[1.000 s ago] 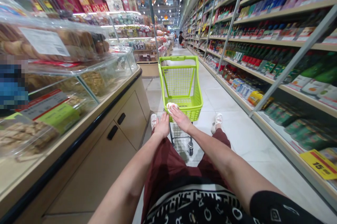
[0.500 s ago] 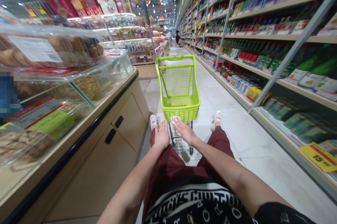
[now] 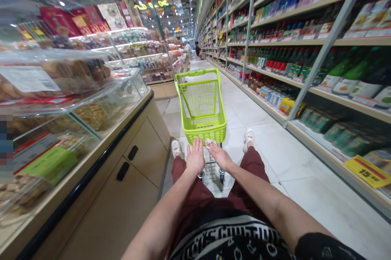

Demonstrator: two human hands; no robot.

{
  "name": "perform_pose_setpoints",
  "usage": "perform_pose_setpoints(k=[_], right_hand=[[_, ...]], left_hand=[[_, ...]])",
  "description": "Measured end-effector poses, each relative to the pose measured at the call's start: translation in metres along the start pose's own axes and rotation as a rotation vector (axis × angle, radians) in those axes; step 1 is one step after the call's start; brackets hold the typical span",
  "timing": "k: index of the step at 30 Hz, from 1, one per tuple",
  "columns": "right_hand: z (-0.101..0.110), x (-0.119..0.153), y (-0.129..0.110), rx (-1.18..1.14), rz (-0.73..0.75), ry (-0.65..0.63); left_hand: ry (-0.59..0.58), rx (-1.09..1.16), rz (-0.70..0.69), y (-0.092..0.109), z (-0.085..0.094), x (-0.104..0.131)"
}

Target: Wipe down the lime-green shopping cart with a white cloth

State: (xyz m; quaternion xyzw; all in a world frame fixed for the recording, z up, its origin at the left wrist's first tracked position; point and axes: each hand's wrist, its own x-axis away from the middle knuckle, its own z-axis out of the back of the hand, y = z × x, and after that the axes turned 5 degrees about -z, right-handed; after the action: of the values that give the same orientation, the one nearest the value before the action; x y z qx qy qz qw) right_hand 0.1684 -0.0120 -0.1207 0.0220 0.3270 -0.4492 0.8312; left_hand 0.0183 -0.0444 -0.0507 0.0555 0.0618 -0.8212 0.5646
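A lime green shopping cart (image 3: 203,123) stands in the aisle in front of me, and no goods show in its basket. My left hand (image 3: 195,157) is at the basket's near lower edge, palm down with its fingers stretched out and nothing in it. Beside it, my right hand (image 3: 219,156) reaches to the same edge with a small crumpled whitish piece (image 3: 209,143) at its fingertips. Whether either hand touches the basket, I cannot tell.
On the left runs a wooden counter (image 3: 143,138) with glass bins and packaged food. Tall shelves (image 3: 275,42) of bottles and cans line the right side. Far down the aisle, a person (image 3: 197,49) is low beside the shelves. White floor tiles (image 3: 262,170) lie between.
My view has tilted up and turned slightly right. My left hand has moved up to the basket's near edge, and my right hand with the whitish piece has shifted right along it.
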Motion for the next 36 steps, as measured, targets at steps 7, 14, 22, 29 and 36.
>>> perform_pose_setpoints(k=[7,14,22,29,36], right_hand=[[0.06,-0.019,0.002,-0.074,0.09,0.161],[0.031,-0.016,0.016,-0.004,-0.058,0.088],[0.045,0.015,0.01,-0.077,0.041,0.116],[0.059,0.005,-0.003,-0.128,0.009,0.251],[0.051,0.006,-0.009,-0.074,-0.04,0.217]], left_hand=[[0.036,-0.019,-0.024,0.009,0.015,-0.018],[-0.009,-0.052,-0.098,0.029,0.03,-0.027],[-0.053,0.273,-0.179,0.033,0.025,-0.034],[-0.031,1.649,0.385,0.042,0.02,-0.048],[-0.044,1.771,0.568,0.046,0.026,-0.043]])
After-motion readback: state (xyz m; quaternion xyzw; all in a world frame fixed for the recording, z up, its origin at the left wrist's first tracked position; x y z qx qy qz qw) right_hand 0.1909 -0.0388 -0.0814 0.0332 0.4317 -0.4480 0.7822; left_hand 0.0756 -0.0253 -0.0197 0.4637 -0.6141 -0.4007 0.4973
